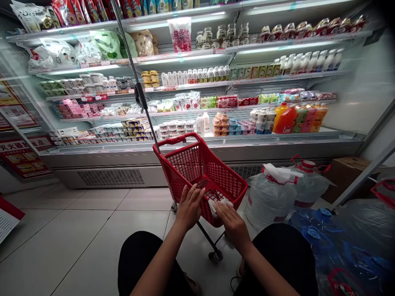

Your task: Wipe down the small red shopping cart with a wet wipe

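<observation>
One pouch (180, 36) is labelled "益多优"; one red shopping trolley (224, 176) is touched by the spread left hand (190, 205), one white cloth (212, 209) pinched under the right hand (232, 222).

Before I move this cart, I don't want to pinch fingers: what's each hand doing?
Left hand: open, fingers spread on the red shopping cart.
Right hand: fingers pressing a white wipe to the cart; whether closed, I can't tell.

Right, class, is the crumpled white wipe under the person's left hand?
No, the wipe is under the right hand, while the left hand rests directly on the red plastic trolley basket.
</observation>
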Motion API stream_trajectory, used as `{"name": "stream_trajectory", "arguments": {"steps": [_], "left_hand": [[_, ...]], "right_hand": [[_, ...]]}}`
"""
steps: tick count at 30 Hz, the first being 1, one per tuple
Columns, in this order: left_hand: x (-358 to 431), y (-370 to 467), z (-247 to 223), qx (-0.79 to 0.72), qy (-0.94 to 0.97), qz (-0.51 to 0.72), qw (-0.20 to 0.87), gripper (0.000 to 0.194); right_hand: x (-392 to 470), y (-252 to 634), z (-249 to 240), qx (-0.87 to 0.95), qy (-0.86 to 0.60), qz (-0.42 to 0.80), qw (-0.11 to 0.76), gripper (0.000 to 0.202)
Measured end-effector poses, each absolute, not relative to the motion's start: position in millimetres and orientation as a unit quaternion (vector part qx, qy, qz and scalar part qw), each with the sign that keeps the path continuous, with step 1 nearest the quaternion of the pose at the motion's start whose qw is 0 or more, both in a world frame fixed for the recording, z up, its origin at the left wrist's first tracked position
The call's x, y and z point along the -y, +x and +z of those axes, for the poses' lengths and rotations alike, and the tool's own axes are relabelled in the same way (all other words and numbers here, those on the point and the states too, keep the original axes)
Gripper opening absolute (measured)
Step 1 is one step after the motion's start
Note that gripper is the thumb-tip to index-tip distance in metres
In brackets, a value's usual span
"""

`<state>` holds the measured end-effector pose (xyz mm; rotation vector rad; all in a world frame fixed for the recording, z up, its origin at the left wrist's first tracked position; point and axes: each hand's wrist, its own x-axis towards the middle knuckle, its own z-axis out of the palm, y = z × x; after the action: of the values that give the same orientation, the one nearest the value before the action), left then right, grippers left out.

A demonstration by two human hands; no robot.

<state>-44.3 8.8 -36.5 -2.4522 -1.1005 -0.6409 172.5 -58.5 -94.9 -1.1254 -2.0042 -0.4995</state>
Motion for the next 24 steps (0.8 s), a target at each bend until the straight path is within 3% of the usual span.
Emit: {"name": "stream_trajectory", "arguments": {"steps": [3,12,17,24], "left_hand": [[-31,-59,-31,0.407,-0.863,-0.213,0.211,0.072],[-45,-53,-33,0.421,-0.851,-0.206,0.237,0.085],[-39,-31,-40,0.426,-0.844,-0.218,0.243,0.094],[-21,-17,-52,0.447,-0.826,-0.238,0.247,0.098]], "right_hand": [[59,190,-97,0.797,-0.419,-0.201,0.386,0.067],[47,234,-103,0.775,-0.44,-0.188,0.412,0.067],[56,222,-100,0.725,-0.524,-0.187,0.407,0.066],[49,189,-90,0.705,-0.531,-0.254,0.396,0.069]]}}
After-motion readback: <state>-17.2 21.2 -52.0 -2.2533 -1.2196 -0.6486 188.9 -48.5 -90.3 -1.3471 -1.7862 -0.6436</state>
